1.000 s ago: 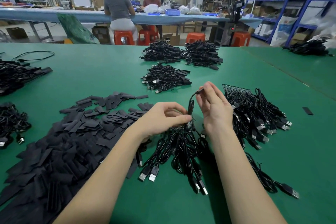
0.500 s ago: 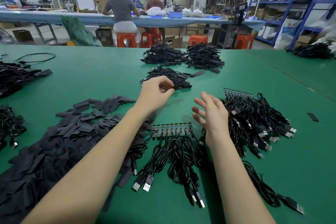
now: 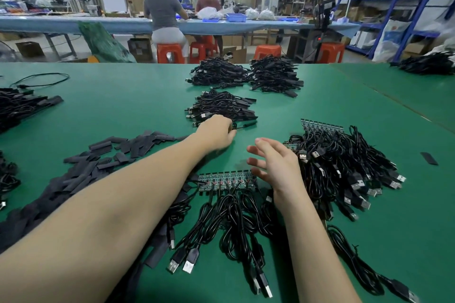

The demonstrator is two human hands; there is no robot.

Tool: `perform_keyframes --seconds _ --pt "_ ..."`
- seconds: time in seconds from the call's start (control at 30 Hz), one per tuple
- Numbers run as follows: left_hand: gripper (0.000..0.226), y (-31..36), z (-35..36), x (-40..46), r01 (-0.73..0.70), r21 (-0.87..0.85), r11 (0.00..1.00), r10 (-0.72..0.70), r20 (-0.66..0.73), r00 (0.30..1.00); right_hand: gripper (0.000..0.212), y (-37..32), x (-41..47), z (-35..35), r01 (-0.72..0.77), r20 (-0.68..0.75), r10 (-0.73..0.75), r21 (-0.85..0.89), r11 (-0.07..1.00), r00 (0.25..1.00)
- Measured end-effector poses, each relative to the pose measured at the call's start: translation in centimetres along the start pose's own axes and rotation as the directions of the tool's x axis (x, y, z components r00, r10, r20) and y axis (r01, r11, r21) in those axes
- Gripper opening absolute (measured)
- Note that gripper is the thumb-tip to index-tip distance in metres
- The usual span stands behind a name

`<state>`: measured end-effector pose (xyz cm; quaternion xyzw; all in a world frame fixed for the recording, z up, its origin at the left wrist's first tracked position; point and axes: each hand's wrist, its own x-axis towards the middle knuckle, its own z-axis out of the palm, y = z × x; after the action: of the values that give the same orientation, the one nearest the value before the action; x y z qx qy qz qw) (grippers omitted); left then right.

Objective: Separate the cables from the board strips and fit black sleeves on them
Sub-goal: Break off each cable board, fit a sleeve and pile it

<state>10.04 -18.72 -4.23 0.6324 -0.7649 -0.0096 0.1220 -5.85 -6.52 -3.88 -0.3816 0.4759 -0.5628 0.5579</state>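
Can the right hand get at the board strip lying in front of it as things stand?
Probably yes: the right hand hovers open beside the board strip, holding nothing, and nothing covers the strip's top; its cables trail off toward the person.

left hand (image 3: 216,134) outstretched, fingers curled; right hand (image 3: 277,166) spread, hovering

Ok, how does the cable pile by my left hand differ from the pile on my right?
The left pile has loose cables with black sleeves on their ends; the right pile still has cables joined to green board strips. The left pile lies farther off and looks smaller; the right pile is nearer and bigger. The left hand touches the left pile; the right hand hovers beside the right one. Both are black USB cables on the green table.
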Motion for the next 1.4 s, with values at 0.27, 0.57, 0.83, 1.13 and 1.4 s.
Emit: perform_keyframes --seconds 0.27,0.57,0.83,1.13,1.4 --pt "0.051 -1.0 -0.4 1.5 0.091 0.018 0.996 -0.092 0.194 0.977 0.006 0.5 0.0 -0.4 0.026 0.024 -0.024 -0.088 0.996 0.999" --pt "0.020 -0.1 -1.4 -4.0 0.015 -0.337 0.941 0.012 0.077 0.997 0.009 0.5 0.5 -0.9 0.137 -0.015 -0.162 -0.456 0.880 0.987" --pt "0.019 0.6 -3.3 -8.6 0.005 -0.547 0.837 0.234 0.368 0.900 0.013 -1.9 0.2 -3.2 0.010 0.120 0.097 -0.679 0.734 0.988" --pt "0.007 0.5 -3.8 -8.5 0.093 -0.709 0.699 0.321 0.427 0.845 0.028 -1.8 -0.4 -3.6 -0.069 0.183 0.202 -0.552 0.831 0.962" --pt "0.011 0.4 -3.4 -9.1 0.128 -0.897 0.423 0.419 0.319 0.850 0.030 -2.0 -0.8 -3.0 -0.230 0.384 0.286 -0.187 0.955 0.878"
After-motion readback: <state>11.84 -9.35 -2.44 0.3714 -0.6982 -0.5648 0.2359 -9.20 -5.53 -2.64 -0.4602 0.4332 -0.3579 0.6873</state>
